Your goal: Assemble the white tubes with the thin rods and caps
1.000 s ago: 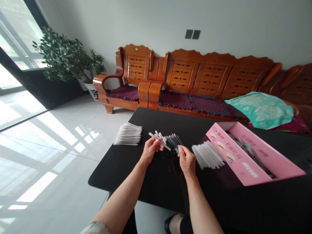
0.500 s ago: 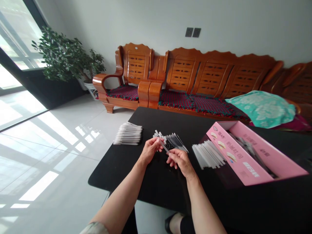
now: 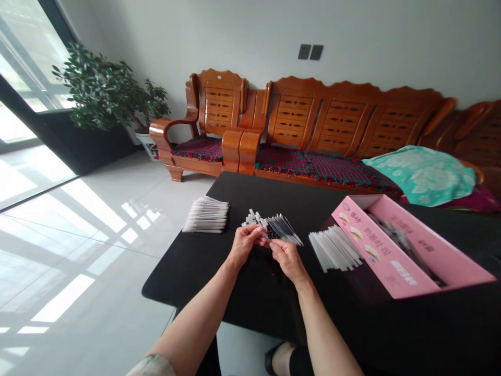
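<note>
Over the black table, my left hand (image 3: 245, 243) and my right hand (image 3: 288, 258) are close together, fingers pinched on a thin whitish pen barrel (image 3: 266, 237). Most of the barrel is hidden by the fingers. Just beyond them lie white pen caps (image 3: 253, 217), small black parts (image 3: 271, 234) and a fan of dark pen refills (image 3: 285, 228). To the left is a stack of white pens (image 3: 207, 215) with dark ends. Right of my right hand lies a row of white pen barrels (image 3: 334, 248).
A pink open box (image 3: 385, 256) with grey contents stands on the right of the black table (image 3: 188, 266). Behind the table runs a wooden sofa (image 3: 293, 120) with a turquoise cloth (image 3: 425, 175). A potted plant (image 3: 113, 94) is by the glass door.
My hands have drawn closer together, the left shifting a little right, so less of the pen barrel shows between them. The piles and box stay where they were.
</note>
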Demonstrator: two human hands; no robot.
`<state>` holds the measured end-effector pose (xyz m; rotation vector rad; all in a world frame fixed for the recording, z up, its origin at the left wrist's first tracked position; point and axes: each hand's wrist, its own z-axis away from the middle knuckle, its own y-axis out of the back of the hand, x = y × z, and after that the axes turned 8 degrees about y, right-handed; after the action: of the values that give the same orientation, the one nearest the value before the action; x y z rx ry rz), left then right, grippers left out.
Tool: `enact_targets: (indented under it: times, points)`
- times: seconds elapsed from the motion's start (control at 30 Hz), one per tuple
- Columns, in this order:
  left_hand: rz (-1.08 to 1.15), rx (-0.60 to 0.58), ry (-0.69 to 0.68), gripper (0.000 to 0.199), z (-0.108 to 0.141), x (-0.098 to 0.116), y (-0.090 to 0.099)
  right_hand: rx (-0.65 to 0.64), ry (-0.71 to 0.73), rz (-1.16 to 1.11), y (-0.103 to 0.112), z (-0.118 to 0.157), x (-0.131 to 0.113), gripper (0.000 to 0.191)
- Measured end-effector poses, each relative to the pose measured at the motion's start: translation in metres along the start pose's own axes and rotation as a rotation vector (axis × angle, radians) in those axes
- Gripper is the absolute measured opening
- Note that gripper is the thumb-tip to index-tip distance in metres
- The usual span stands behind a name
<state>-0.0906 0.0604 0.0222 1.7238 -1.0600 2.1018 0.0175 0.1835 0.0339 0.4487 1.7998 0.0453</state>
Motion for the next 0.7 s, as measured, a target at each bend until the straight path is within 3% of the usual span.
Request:
enact_targets:
  times: [0.13,0.3,0.4,0.47,0.6,0.7]
  points:
    - [0.014,0.023,-0.012,0.033,-0.002,-0.001,0.004,0.05,0.055,0.137,-0.004,-0.001,-0.001,0.036]
    - [0.019,-0.113,0.012,0.032,0.001,0.002,0.003,-0.16,-0.19,-0.248,0.001,0.004,-0.002,0.046]
    - [0.019,-0.13,0.023,0.032,0.001,0.002,0.002,-0.185,-0.216,-0.299,0.003,0.006,-0.002,0.049]
    - [0.018,-0.056,0.008,0.033,-0.002,0.003,0.005,-0.101,-0.126,-0.154,0.003,0.005,-0.001,0.044]
    - [0.121,0.254,-0.105,0.034,-0.011,0.006,0.018,0.088,0.038,0.229,0.005,0.005,0.004,0.035]
    - [0.072,0.239,-0.104,0.037,-0.012,0.007,0.019,0.15,0.051,0.301,0.009,0.005,0.009,0.037]
